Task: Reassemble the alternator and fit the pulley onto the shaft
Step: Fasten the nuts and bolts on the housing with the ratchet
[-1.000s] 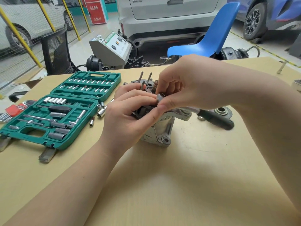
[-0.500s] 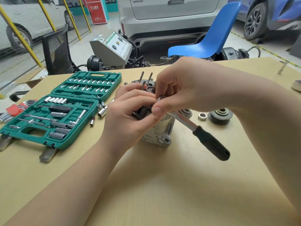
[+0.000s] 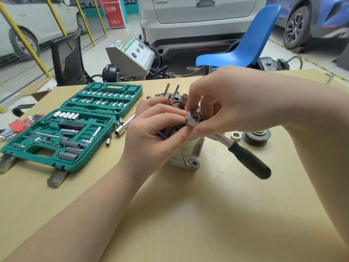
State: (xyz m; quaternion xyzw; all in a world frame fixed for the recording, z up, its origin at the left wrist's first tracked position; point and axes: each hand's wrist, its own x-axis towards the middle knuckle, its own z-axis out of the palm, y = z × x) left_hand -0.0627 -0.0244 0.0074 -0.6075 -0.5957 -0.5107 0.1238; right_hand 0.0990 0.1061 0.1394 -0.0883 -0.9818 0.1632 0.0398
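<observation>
- the alternator [image 3: 186,154] stands on end near the middle of the table [image 3: 188,214], its rear face up with studs and the copper slip-ring end showing; we judge it a heavy, rigid casting that stays put, best held round the housing, away from the thin studs and the slip rings.
- our left hand [image 3: 154,133] curls over its upper edge, gripping to steady it.
- our right hand [image 3: 217,103] pinches the round head of the ratchet wrench [image 3: 245,157] between thumb and fingertips, on top of the unit; the black handle juts toward the right, clear of the table.
- the smooth steel head looks slippery, so we would turn it from the handle once seated.
- the pulley [image 3: 256,138] and its nut [image 3: 236,136] lie just right of the alternator, not yet fitted; the handle's sweep could pass over them.
- the open green socket case [image 3: 62,135] and loose sockets [image 3: 120,129] sit left, apart from the work.
</observation>
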